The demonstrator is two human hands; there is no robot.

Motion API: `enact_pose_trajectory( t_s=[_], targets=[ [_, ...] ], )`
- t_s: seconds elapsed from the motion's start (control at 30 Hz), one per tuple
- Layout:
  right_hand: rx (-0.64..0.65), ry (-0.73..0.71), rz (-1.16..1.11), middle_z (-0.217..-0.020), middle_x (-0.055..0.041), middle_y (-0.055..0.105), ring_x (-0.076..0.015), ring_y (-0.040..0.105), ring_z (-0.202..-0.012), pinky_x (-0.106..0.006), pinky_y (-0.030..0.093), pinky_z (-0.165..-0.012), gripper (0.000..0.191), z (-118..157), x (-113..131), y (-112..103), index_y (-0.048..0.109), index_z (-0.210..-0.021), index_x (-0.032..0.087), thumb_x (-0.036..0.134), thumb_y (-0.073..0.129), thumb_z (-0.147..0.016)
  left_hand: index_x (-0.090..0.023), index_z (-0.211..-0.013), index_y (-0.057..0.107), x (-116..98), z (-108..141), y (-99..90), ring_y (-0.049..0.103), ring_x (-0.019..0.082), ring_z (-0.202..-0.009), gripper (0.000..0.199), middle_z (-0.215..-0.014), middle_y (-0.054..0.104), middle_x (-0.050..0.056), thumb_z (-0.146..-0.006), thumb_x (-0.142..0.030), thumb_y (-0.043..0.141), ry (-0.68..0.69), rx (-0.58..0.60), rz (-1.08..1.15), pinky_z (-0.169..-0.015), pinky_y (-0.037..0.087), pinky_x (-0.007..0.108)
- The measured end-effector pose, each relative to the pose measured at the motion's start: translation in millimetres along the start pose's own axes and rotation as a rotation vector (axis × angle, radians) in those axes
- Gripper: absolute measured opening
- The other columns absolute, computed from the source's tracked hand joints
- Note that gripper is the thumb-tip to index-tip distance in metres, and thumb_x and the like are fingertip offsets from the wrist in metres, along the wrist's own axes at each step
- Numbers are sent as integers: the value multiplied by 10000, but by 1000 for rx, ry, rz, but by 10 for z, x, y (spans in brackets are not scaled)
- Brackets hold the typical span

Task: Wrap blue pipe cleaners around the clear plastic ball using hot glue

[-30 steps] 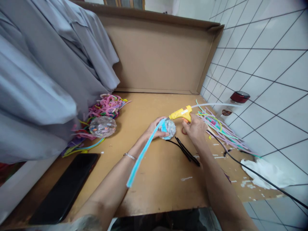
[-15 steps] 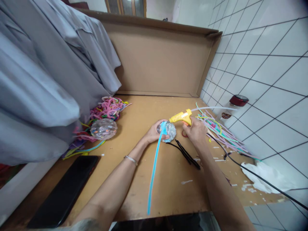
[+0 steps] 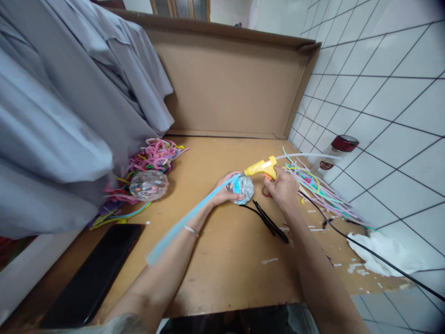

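Observation:
My left hand (image 3: 225, 189) is closed around a small round object (image 3: 246, 188), greyish and crinkled, partly covered in light blue. From its top a long light-blue pipe cleaner (image 3: 194, 211) stretches over my left forearm, its free end blurred. My right hand (image 3: 283, 186) grips a yellow glue gun (image 3: 260, 167) by its handle. The gun's nozzle is at the upper edge of the round object, by the blue strip; whether it touches cannot be made out. A long translucent glue stick (image 3: 306, 155) sticks out of the gun's back.
Black pipe cleaners (image 3: 271, 222) lie below the hands. At left are a clear ribbed ball (image 3: 149, 185), a tangled pink pile (image 3: 156, 155) and a phone (image 3: 93, 276). Along the tiled wall lie pastel pipe cleaners (image 3: 330, 199), a red-lidded jar (image 3: 333, 155), white tissue (image 3: 378, 253) and a black cord (image 3: 368, 250).
The loose end of the blue pipe cleaner has swung left, from hanging toward the table's front edge to lying across my left forearm. Both hands and the glue gun stay nearly in place.

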State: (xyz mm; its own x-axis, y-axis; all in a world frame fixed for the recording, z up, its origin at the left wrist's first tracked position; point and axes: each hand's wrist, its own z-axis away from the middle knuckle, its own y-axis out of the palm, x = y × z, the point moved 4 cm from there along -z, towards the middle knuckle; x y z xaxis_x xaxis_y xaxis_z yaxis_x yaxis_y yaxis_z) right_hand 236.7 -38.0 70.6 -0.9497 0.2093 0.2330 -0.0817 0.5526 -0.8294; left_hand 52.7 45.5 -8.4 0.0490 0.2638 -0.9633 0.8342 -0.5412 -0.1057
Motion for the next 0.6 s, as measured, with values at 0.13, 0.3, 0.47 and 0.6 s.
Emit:
enact_pose_trajectory(
  t_s=[0.13,0.3,0.47,0.6],
  targets=[
    [2,11,-7,-784,-67,661,-178,510,-665,-282,178,-578,286,1,-9,11,666,-932,164,385,545,-797,-166,-1230,541,-17,-4,0,617,195,-945,848,-1094,638,53,-453,-279,864,7,0,9,-869,505,303],
    [-31,1,-9,-796,-78,664,-183,512,-665,-280,189,-577,307,20,3,20,661,-961,159,390,522,-812,-161,-1254,520,-19,-1,10,622,215,-980,884,-1119,636,69,-451,-302,864,-10,-8,17,-905,500,342],
    [-29,7,-23,-751,-68,649,-186,524,-662,-278,203,-570,287,8,-1,25,670,-913,167,378,536,-773,-158,-1247,533,-5,3,8,600,251,-1113,881,-1226,612,92,-452,-323,875,0,-18,35,-974,475,349],
    [-3,88,-89,-695,-45,639,-173,504,-621,-271,232,-557,255,-23,-39,29,679,-846,193,381,555,-726,-159,-1251,526,-11,8,14,626,232,-1030,865,-1173,633,85,-469,-303,865,-22,4,46,-912,501,331]
  ],
)
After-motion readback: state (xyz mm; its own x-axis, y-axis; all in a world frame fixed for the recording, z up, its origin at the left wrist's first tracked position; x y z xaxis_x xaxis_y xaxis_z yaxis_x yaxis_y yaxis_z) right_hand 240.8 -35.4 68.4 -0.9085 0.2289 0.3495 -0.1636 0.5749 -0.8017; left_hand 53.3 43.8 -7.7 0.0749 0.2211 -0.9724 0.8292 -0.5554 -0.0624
